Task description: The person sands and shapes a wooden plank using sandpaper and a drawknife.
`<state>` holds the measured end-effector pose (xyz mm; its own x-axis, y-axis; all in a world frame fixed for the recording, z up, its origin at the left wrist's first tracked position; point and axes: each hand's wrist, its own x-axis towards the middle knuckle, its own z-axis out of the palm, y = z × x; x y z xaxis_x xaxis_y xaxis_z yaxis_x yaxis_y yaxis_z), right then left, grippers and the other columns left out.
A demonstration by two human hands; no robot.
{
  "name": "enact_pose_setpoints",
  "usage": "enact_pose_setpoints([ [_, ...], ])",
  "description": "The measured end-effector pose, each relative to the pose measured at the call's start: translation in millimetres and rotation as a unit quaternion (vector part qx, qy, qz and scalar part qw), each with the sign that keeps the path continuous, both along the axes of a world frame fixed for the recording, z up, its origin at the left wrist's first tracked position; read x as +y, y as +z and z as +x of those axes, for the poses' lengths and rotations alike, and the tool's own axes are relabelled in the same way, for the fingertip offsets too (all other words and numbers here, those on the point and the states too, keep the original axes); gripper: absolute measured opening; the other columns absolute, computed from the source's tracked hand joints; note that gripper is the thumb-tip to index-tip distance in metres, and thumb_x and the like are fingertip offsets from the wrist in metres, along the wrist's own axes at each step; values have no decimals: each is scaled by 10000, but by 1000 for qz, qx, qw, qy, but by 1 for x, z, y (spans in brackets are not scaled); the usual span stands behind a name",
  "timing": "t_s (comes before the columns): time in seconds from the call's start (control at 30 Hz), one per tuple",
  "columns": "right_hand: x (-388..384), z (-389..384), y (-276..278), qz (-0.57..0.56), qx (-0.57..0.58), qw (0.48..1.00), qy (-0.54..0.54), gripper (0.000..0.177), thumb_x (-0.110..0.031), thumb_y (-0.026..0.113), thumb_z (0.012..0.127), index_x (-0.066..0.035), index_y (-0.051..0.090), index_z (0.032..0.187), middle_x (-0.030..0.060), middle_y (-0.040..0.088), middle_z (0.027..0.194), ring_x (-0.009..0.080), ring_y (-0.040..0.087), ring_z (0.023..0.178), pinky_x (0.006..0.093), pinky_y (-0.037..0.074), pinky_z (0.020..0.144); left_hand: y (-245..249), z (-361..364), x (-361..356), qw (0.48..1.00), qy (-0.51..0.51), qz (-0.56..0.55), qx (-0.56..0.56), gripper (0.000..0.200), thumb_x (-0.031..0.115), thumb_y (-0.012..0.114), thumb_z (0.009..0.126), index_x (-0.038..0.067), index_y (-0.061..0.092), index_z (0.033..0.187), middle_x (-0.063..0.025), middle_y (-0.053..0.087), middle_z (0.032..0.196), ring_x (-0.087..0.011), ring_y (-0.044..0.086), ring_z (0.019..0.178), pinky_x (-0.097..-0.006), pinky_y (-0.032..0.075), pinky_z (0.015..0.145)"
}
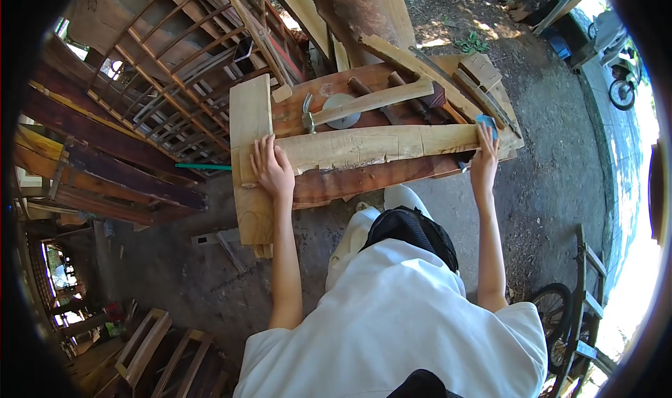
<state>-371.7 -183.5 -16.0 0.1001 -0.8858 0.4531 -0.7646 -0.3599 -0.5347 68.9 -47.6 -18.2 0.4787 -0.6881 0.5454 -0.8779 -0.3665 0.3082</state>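
A long, pale wooden plank (371,146) with a chipped near edge lies across the workbench. My left hand (273,168) rests flat on its left end, fingers stretched out, where it meets a wide upright board (250,118). At the plank's right end, my right hand (484,161) has its fingers over a small blue piece (488,123), which it holds against the wood; the fingers partly hide it. Just beyond the plank lies a claw hammer (374,104) with a wooden handle, across a round grey disc (341,112).
Brown-handled tools (402,90) and wood strips (420,72) lie on the reddish bench top (378,182). A wooden lattice frame (182,55) and stacked dark planks (105,167) stand at left. Small wooden frames (143,345) are at lower left, a wheel (553,314) at lower right.
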Motion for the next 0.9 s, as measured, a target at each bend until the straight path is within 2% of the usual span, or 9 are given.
enact_pose_setpoints([
  [0.13, 14, 30, -4, 14, 9, 1000, 3, 673, 172, 472, 784, -68, 525, 1410, 142, 507, 1474, 327, 364, 1445, 510, 242, 1214, 0, -2, -1, 1000, -3, -7, 4, 322, 186, 471, 1003, 119, 609, 1286, -67, 607, 1344, -329, 501, 1335, -516, 331, 1121],
  [0.2, 33, 71, 10, 53, -19, 994, 99, 704, 157, 493, 759, -64, 511, 1427, 164, 488, 1484, 329, 373, 1439, 509, 224, 1223, -1, -1, -1, 1000, 6, 0, -1, 319, 185, 472, 1005, 121, 609, 1286, -66, 608, 1347, -326, 501, 1337, -515, 331, 1120],
  [0.3, 51, 127, 1, 15, -12, 957, 288, 672, 116, 512, 749, 0, 508, 1411, 178, 484, 1483, 333, 382, 1436, 514, 225, 1216, -1, 0, 1, 1000, 4, 8, -3, 316, 186, 470, 1009, 120, 610, 1286, -66, 607, 1351, -324, 501, 1339, -512, 333, 1119],
  [0.43, 65, 140, 25, 65, -21, 911, 406, 629, 79, 568, 750, 10, 539, 1375, 157, 502, 1474, 314, 400, 1426, 501, 260, 1211, 1, 0, 2, 1000, -3, 12, -2, 320, 189, 466, 1012, 114, 608, 1289, -66, 604, 1353, -327, 495, 1344, -511, 330, 1121],
  [0.53, 44, 99, 19, 60, 44, 950, 303, 631, 132, 517, 758, -69, 586, 1352, 119, 521, 1464, 306, 418, 1415, 461, 280, 1214, 0, 1, 2, 1000, -6, 9, 5, 327, 188, 465, 1010, 115, 604, 1297, -64, 601, 1353, -331, 490, 1345, -517, 328, 1122],
  [0.63, 25, 39, 22, 58, -15, 989, 136, 596, 170, 446, 806, -73, 608, 1326, 125, 561, 1422, 333, 429, 1403, 467, 294, 1205, 3, 0, 2, 1000, -8, 4, 9, 332, 187, 463, 1008, 117, 601, 1301, -64, 601, 1350, -334, 489, 1344, -521, 327, 1122],
  [0.7, 15, -1, 16, 21, 42, 997, 56, 598, 181, 395, 831, -51, 586, 1348, 99, 544, 1451, 303, 400, 1429, 459, 266, 1218, 1, 1, 3, 1000, -4, 0, 10, 332, 185, 462, 1007, 118, 602, 1301, -65, 604, 1345, -332, 490, 1343, -522, 329, 1122],
  [0.8, 12, -12, 11, 33, -6, 999, 1, 581, 148, 383, 871, -67, 574, 1375, 90, 513, 1480, 301, 400, 1427, 463, 240, 1224, 0, 0, 1, 1000, -5, -3, 9, 331, 187, 463, 1008, 120, 603, 1299, -67, 602, 1351, -327, 494, 1342, -521, 331, 1120],
  [0.9, 27, 33, 13, 48, 39, 996, 63, 606, 149, 446, 826, -66, 568, 1379, 131, 508, 1475, 319, 403, 1423, 491, 262, 1212, 0, 0, 1, 1000, 1, 7, 3, 328, 187, 465, 1008, 122, 606, 1297, -70, 601, 1357, -322, 500, 1340, -517, 333, 1119],
])
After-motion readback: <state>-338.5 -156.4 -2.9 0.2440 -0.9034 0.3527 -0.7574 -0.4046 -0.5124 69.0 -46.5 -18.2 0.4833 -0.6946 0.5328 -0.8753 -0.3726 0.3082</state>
